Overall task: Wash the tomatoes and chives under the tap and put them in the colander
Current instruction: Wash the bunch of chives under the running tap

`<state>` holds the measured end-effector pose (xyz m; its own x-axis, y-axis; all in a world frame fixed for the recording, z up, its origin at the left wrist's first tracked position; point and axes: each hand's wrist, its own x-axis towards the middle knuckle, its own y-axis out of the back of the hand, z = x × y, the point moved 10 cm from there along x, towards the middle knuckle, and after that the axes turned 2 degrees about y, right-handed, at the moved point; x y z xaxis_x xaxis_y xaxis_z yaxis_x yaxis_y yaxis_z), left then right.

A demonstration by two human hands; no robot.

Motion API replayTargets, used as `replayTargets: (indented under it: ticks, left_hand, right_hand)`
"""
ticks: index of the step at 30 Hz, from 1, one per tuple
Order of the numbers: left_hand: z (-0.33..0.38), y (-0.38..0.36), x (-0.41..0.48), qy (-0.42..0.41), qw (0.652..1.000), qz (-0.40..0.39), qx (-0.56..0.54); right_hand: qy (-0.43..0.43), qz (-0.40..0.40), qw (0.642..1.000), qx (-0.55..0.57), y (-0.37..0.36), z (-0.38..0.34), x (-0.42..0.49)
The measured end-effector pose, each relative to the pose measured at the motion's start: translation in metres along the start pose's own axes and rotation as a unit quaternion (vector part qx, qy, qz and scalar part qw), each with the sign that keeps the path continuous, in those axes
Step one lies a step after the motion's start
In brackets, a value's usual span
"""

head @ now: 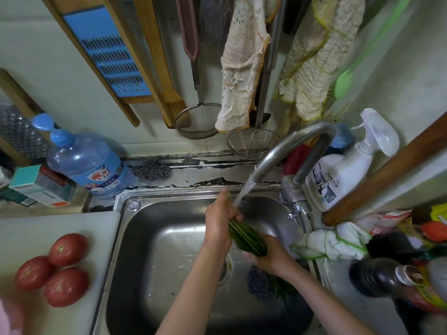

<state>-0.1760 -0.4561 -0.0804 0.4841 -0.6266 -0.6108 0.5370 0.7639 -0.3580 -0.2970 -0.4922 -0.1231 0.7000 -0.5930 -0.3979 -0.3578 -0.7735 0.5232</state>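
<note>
A bunch of green chives [245, 239] is held over the steel sink [154, 240], under water running from the tap [290, 146]. My left hand [220, 218] grips the upper end of the bunch, right where the stream lands. My right hand [271, 255] grips the bunch lower down, and the leaf tips hang below it near a dark scourer [260, 282]. Three red tomatoes [52, 270] lie together on the white board [79, 223] left of the sink. No colander shows in this view.
A blue water bottle [89, 163] and small boxes [38, 187] stand behind the board. A white spray bottle [348, 165], a rag [331, 243] and dark sauce bottles [387, 279] crowd the right side. Wire skimmers [252, 142], cloths and a blue grater [111, 52] hang on the wall.
</note>
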Motion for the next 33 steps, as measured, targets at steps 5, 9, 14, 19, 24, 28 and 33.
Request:
replayTargets:
  ticks: [5, 9, 14, 19, 24, 28, 33]
  left_hand:
    - [0.002, 0.008, -0.007, 0.023, 0.982, -0.106, -0.157]
    - [-0.009, 0.017, -0.017, 0.014, 0.986, -0.151, -0.065]
    - [-0.004, 0.026, -0.028, 0.014, 0.968, -0.213, -0.13]
    - [-0.024, 0.068, -0.033, 0.044, 0.966, -0.226, -0.117]
    - [-0.047, 0.056, -0.051, 0.05, 0.938, -0.333, 0.087]
    - [-0.025, 0.036, -0.031, 0.017, 0.971, -0.225, 0.076]
    - [-0.018, 0.031, -0.009, 0.062, 0.988, -0.074, -0.124]
  right_hand:
    - [-0.014, 0.026, 0.999, 0.019, 0.013, -0.007, 0.005]
    - [0.026, -0.013, 0.996, -0.089, 0.011, -0.048, 0.009]
    - [0.012, -0.123, 0.992, -0.014, -0.011, -0.082, 0.015]
    - [-0.041, -0.141, 0.978, 0.151, -0.006, -0.097, 0.031]
    - [-0.07, -0.177, 0.978, 0.086, -0.011, -0.1, 0.028]
    - [-0.026, -0.205, 0.977, 0.062, -0.028, -0.108, 0.015]
    - [0.018, -0.134, 0.98, -0.143, -0.027, -0.113, 0.015]
